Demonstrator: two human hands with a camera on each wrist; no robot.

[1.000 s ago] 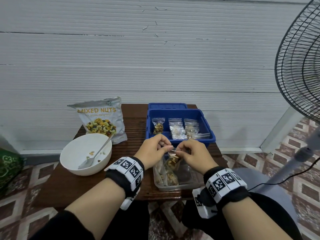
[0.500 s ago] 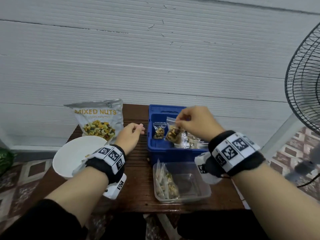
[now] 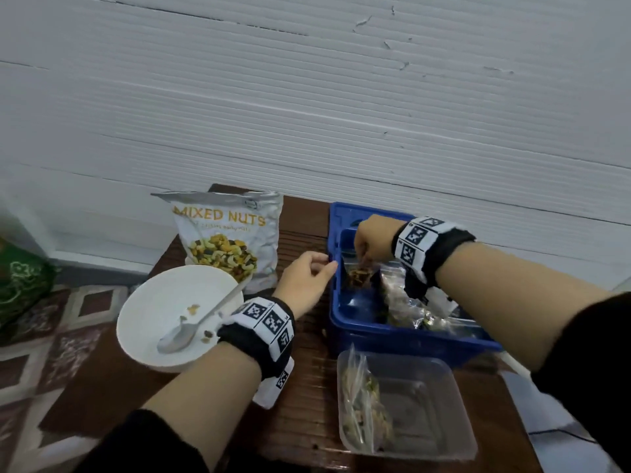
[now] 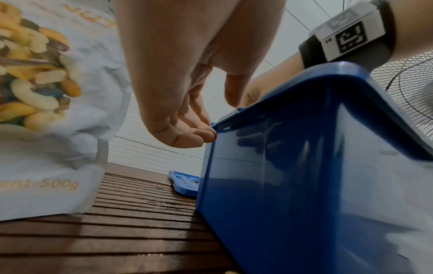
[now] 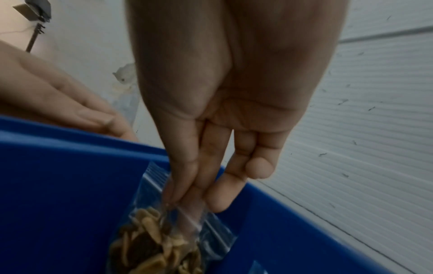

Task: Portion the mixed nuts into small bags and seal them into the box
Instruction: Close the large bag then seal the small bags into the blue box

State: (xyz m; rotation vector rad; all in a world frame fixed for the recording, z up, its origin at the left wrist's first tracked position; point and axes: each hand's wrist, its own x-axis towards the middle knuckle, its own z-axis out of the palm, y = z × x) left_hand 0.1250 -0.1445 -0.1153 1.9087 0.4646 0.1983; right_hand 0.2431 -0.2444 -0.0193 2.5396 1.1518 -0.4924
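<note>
Nut bag (image 3: 358,273) pinched by right hand (image 3: 374,242) inside blue box (image 3: 403,336); left hand (image 3: 305,281) relaxed, fingertips touching rim.

Blue box (image 3: 345,322) glossy smooth plastic; small bag (image 5: 164,239) clear crinkly film. Table (image 4: 131,228) dark ribbed wood, slightly shiny. Nut pouch (image 3: 232,233) matt foil-look, bowl (image 3: 150,302) smooth white.

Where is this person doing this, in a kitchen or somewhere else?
Probably a home room or porch, not a proper kitchen. A small wooden table stands against a white ribbed wall, over a patterned tile floor. No stove or sink is in view.
</note>
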